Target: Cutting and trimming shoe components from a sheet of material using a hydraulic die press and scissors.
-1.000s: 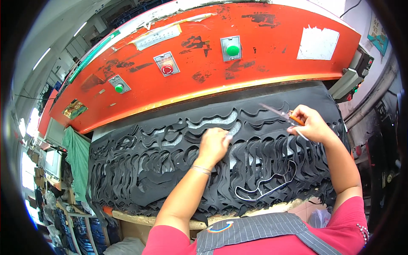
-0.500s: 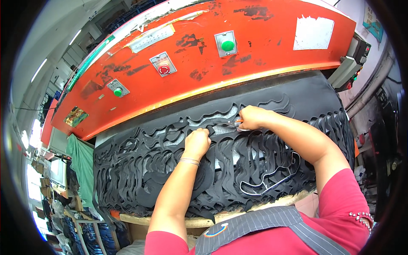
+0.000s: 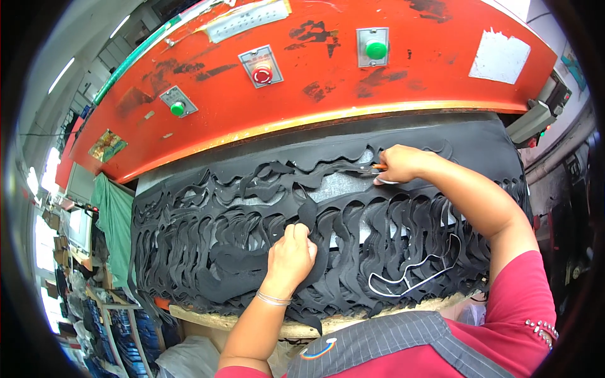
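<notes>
Left to right: a green cloth (image 3: 112, 214) hangs beside the work surface, over which a black sheet (image 3: 479, 135) is spread below an orange-red panel (image 3: 208, 94). The sheet's left and front portions are already pierced and heaped into wavy offcuts (image 3: 378, 236). The left hand (image 3: 292, 255), near the middle front, has its fingers clenched, apparently on a black strip (image 3: 307, 213) rising from the knuckles toward a pale grey opening (image 3: 340, 187). At that opening's right end, the right hand (image 3: 398, 165) grips orange-handled scissors (image 3: 379, 167), blades pointing left; whether they are parted cannot be told. A white-edged curved outline (image 3: 391, 295) lies on the offcuts at front right. By appearance, the opening is largely cleared, while faint curved pieces and a plain band at upper right remain in place. Compared with half a second ago, the left hand sits lower and the grey opening shows wider.
</notes>
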Action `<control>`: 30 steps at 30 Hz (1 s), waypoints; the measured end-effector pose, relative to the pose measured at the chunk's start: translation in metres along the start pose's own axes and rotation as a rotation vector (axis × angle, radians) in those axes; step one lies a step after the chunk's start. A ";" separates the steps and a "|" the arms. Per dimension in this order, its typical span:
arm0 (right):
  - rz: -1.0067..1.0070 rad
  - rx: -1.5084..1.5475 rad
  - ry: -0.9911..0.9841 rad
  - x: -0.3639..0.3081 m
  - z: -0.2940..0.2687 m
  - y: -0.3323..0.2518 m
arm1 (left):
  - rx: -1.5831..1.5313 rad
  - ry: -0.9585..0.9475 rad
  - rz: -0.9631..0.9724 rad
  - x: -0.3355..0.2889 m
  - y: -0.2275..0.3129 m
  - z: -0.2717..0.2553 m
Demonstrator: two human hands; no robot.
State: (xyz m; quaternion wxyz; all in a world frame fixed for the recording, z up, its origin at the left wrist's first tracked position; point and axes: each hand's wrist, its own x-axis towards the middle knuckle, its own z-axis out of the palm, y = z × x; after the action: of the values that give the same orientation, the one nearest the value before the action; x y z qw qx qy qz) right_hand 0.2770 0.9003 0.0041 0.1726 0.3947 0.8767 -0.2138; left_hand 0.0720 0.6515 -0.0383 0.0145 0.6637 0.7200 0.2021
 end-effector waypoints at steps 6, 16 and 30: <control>-0.200 0.151 -0.208 -0.031 -0.016 -0.033 | -0.130 -0.044 -0.164 0.011 0.000 -0.005; 0.121 0.321 -0.354 0.043 0.012 -0.064 | -0.536 -0.045 -0.008 0.040 -0.018 0.021; 0.027 0.436 -0.453 0.032 0.023 -0.081 | -0.488 -0.292 -0.592 0.093 -0.064 0.043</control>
State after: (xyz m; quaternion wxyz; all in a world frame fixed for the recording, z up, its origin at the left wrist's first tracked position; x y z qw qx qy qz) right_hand 0.1977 0.8601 -0.0113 0.2775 0.3766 0.7441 -0.4770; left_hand 0.0126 0.7498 -0.0751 0.3309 0.4268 0.8012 0.2577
